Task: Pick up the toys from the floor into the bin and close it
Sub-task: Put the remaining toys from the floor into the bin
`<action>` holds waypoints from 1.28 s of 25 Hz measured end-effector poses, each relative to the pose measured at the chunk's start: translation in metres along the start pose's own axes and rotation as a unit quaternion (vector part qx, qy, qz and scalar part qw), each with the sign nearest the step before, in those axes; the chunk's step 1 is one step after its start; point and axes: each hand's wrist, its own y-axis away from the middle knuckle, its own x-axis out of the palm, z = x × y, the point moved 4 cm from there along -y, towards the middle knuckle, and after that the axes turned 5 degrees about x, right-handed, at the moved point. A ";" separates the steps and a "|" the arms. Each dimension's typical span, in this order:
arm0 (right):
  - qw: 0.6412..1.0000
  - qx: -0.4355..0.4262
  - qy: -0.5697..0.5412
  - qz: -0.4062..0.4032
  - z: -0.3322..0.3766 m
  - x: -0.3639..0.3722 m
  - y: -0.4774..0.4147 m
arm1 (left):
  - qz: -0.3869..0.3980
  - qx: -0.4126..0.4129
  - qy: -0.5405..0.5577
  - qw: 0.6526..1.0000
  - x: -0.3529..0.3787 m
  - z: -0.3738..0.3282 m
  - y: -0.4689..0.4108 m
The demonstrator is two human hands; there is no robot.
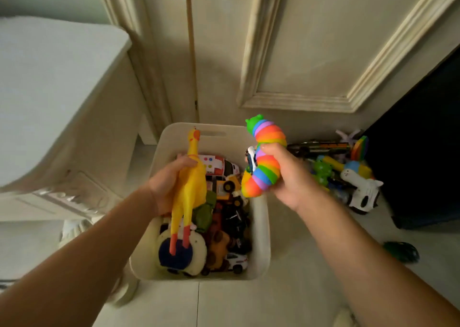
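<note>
Left hand [165, 187]: one chicken [191, 177]; right hand [290, 177]: one slug [263, 157] (rainbow).

There is just one camera, up on my head. It looks forward and down past my arms. My two hands are close in front of it, above the bin [261, 227] on the floor [286, 301], with the door [224, 52] behind.

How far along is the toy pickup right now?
Partway. The bin already holds many toys. In hand: the left hand grips a yellow rubber chicken, the right hand a rainbow slug, both over the bin. Left: a toy pile and a green toy on the floor; no lid in view.
</note>
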 end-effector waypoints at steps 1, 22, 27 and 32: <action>0.999 0.032 0.009 -0.004 -0.012 0.015 -0.006 | -0.006 -0.011 0.005 1.000 -0.011 0.007 0.000; 0.688 -0.053 0.703 -0.172 -0.077 0.029 -0.117 | -0.048 -0.001 -0.067 0.997 -0.043 0.015 -0.045; 0.591 -0.034 0.781 -0.201 -0.078 0.029 -0.128 | -0.055 -0.005 -0.072 0.996 -0.047 0.018 -0.050; 0.679 -0.045 0.697 -0.224 -0.067 0.030 -0.116 | -0.073 -0.018 -0.034 0.997 -0.042 0.017 -0.051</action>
